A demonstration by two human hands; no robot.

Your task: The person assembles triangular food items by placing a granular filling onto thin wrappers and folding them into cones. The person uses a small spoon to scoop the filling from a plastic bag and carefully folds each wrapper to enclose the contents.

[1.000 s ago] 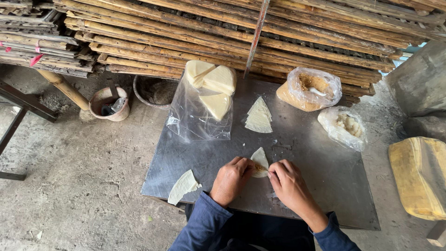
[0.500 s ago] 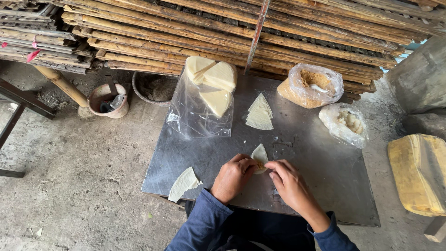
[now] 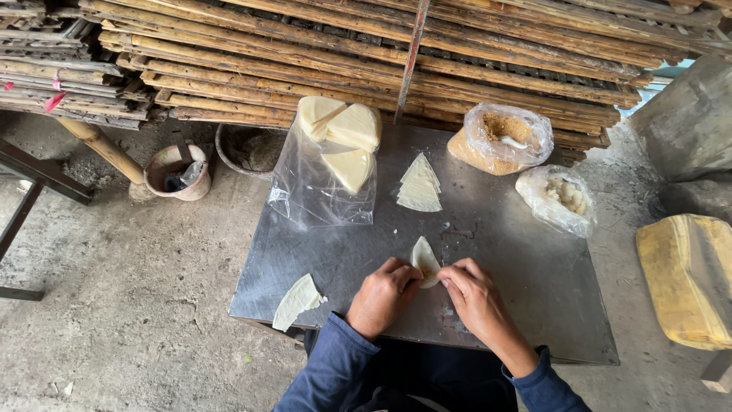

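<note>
Metal desk (image 3: 526,290) carrying wrappers (image 3: 419,185), a bagged stack (image 3: 339,145), two filling bags (image 3: 502,137) and a folded piece (image 3: 296,300).

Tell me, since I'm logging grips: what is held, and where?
Both hands, left and right, pinch a folded wrapper at its lower edge.

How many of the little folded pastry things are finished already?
One folded piece lies done at the table's near left edge. The left hand and right hand pinch a second wrapper. A stack of wrappers waits, plus more in the clear bag.
</note>
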